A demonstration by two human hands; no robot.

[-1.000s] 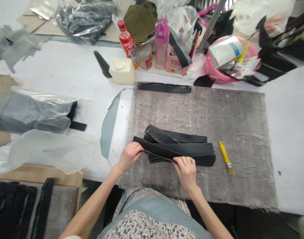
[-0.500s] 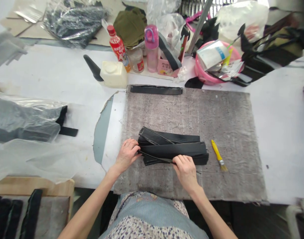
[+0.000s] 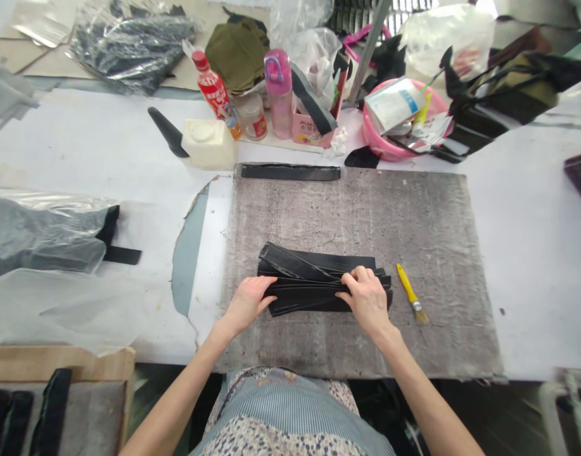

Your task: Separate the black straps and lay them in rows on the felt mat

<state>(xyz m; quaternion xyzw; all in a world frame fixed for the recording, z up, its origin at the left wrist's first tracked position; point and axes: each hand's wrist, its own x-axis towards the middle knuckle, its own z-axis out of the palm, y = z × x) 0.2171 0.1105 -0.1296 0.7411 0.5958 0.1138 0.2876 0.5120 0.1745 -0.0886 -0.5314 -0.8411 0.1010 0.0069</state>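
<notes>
A pile of long black strips (image 3: 313, 299), leather-like with pale cut edges, lies across the grey-brown mat (image 3: 290, 215) in front of me. My left hand (image 3: 249, 302) grips the left end of several strips between thumb and fingers. Toward the right end, my right hand (image 3: 367, 296) pinches the same strips, which stand on edge between the two hands. Other strips lie loosely crossed behind and below them. To the right of the pile rests a yellow-handled paintbrush (image 3: 411, 291), touched by neither hand.
One separate black strip (image 3: 290, 172) lies along the mat's far edge. Behind it stand a cream container (image 3: 209, 144), a red bottle (image 3: 214, 88), a pink bottle (image 3: 279, 95) and a full pink basin (image 3: 389, 149). Plastic-wrapped black pieces (image 3: 43, 228) lie left; a wooden-edged tray (image 3: 90, 361) sits lower left.
Both hands have moved a little away from my body relative to the pile. The front strips have gone from lying flat to being gathered on edge. The whole view has shifted slightly.
</notes>
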